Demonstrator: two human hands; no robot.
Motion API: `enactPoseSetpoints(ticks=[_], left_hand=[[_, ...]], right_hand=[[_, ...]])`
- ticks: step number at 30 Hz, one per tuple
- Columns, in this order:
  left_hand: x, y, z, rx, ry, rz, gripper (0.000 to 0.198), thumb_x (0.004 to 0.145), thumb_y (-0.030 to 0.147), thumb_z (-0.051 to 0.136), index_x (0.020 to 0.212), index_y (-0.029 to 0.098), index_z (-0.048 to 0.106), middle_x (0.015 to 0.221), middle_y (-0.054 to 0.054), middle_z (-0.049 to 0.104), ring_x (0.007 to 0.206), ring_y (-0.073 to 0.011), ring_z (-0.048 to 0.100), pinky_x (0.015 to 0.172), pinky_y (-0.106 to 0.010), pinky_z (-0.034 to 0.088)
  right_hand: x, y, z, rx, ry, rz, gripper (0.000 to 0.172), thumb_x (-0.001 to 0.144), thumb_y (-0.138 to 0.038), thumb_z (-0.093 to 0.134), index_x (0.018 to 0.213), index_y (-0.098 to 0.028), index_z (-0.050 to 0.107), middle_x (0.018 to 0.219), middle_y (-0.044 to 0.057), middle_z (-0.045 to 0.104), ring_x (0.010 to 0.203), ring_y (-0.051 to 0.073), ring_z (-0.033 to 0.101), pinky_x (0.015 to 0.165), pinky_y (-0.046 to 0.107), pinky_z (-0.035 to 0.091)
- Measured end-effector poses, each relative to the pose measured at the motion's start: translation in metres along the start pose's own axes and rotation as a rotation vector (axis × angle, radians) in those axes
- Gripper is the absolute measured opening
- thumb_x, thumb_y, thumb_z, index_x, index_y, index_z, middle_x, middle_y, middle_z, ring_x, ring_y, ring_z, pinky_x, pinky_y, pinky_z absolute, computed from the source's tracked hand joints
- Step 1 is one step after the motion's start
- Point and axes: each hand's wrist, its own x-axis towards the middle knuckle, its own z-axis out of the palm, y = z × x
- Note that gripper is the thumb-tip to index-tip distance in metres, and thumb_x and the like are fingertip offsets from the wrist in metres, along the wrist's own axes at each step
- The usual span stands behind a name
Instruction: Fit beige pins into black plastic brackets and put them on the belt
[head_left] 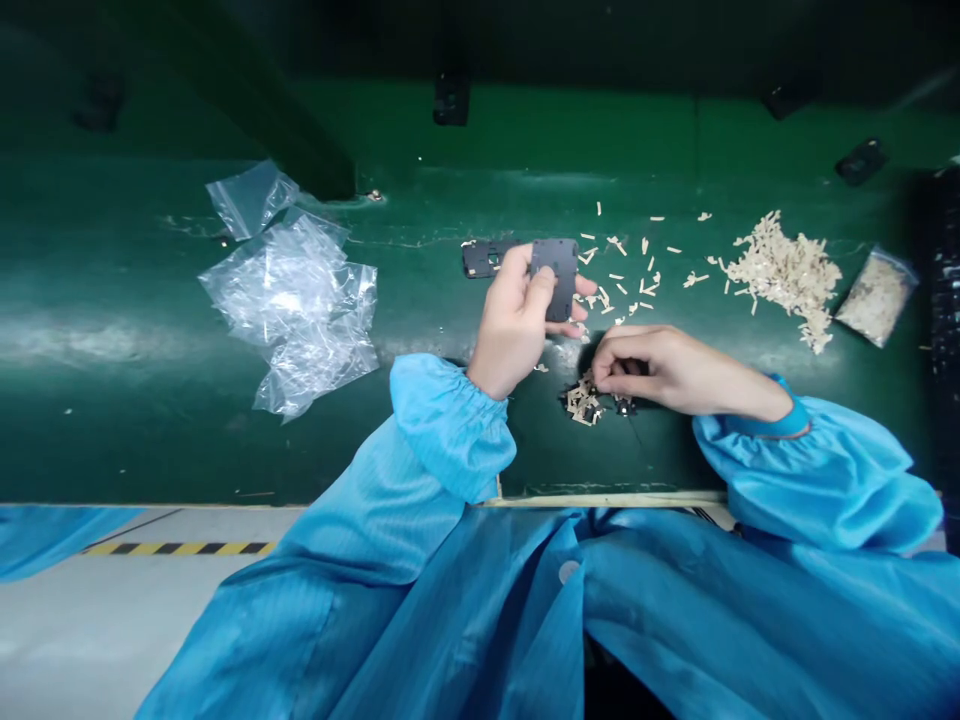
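Observation:
My left hand (517, 315) is wrapped round a flat black plastic housing part (555, 275), thumb across its face. Just left of that hand, a second black plastic part (481, 259) lies on the green table. Lower right, my right hand (649, 370) has thumb and forefinger pinched together at a small pile of beige strips and black bits (583, 400). What sits between those fingertips, if anything, is too small to make out. Loose beige strips (616, 245) are scattered on the table beyond both hands.
Clear plastic bags (300, 300) lie heaped at the left. A large heap of beige strips (784, 270) and a filled zip bag (877, 297) are at the right. Several black parts (451, 98) sit farther back. The table's front edge (600, 499) runs before my body.

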Motion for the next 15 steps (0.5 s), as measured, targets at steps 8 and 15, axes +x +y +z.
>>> enactPoseSetpoints(ticks=[8, 15], left_hand=[[-0.009, 0.018, 0.002, 0.231, -0.401, -0.302, 0.012, 0.091, 0.019, 0.066, 0.095, 0.016, 0.056, 0.071, 0.002, 0.059, 0.052, -0.0050, 0.052, 0.041, -0.017, 0.037], [-0.009, 0.011, 0.002, 0.124, -0.462, -0.379, 0.020, 0.083, 0.013, 0.074, 0.092, 0.016, 0.057, 0.071, 0.004, 0.057, 0.054, -0.0037, 0.054, 0.040, -0.016, 0.037]], right_hand=[[-0.007, 0.008, -0.015, 0.225, 0.225, -0.015, 0.013, 0.090, -0.032, 0.073, 0.087, -0.019, 0.074, 0.087, 0.004, 0.070, 0.078, 0.015, 0.064, 0.073, 0.029, 0.049], [-0.005, 0.012, -0.013, 0.115, 0.285, -0.099, 0.010, 0.090, -0.029, 0.075, 0.084, -0.021, 0.075, 0.082, 0.002, 0.068, 0.076, 0.015, 0.061, 0.071, 0.029, 0.047]])
